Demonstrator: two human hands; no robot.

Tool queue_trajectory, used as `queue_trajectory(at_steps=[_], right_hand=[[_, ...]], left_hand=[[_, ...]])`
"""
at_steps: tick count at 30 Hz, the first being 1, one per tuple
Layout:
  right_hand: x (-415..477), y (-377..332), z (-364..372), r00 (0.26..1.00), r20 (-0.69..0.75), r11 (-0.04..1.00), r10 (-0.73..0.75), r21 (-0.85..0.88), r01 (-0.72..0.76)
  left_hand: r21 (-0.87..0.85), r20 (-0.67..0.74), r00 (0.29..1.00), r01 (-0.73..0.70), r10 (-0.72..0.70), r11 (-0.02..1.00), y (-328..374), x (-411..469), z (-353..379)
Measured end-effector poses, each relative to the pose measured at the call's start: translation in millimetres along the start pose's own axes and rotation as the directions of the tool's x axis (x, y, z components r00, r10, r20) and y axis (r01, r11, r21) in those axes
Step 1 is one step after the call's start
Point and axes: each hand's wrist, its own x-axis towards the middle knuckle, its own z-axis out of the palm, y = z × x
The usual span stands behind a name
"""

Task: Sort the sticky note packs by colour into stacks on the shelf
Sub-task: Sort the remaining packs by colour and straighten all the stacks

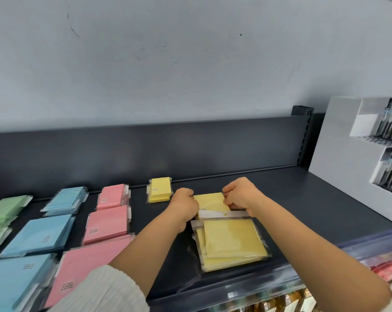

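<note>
Hands meet on the mid-sized yellow pack: the left hand curls round its left edge and the right hand pinches its right edge, both closed on it. It lies on the dark shelf, between the small yellow stack behind and the large yellow stack just in front. To do this well, I'd say, square it with those two, lower it flat so the slippery wrapper doesn't skid, and let go evenly.

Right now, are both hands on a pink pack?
No, the left hand and right hand both grip a yellow pack, not a pink one.
</note>
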Motion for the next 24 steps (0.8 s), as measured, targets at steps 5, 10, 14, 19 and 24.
queue_trajectory(at_steps=[5, 10, 14, 19, 24], right_hand=[[2, 0, 2, 1.000, 0.002, 1.000, -0.011, 0.015, 0.011], [1, 3, 4, 1.000, -0.008, 0.998, -0.009, 0.069, 0.010], [-3, 3, 5, 1.000, 0.003, 0.998, -0.027, 0.048, 0.027], [-14, 3, -2, 0.994, -0.002, 0.994, -0.109, 0.019, 0.109], [-38, 26, -27, 0.995, -0.035, 0.975, -0.088, 0.201, 0.093]], left_hand=[[-0.113, -0.019, 0.999, 0.035, -0.037, 0.993, 1, 0, -5], [0.070, -0.012, 1.000, -0.026, 0.027, 0.997, 4, -12, 3], [0.120, 0.064, 0.998, -0.028, 0.021, 0.992, 7, -19, 1], [0.034, 0.081, 0.996, -0.024, 0.021, 0.999, 8, -22, -4], [-0.309, 0.041, 0.998, 0.062, -0.052, 0.949, 17, -49, -12]])
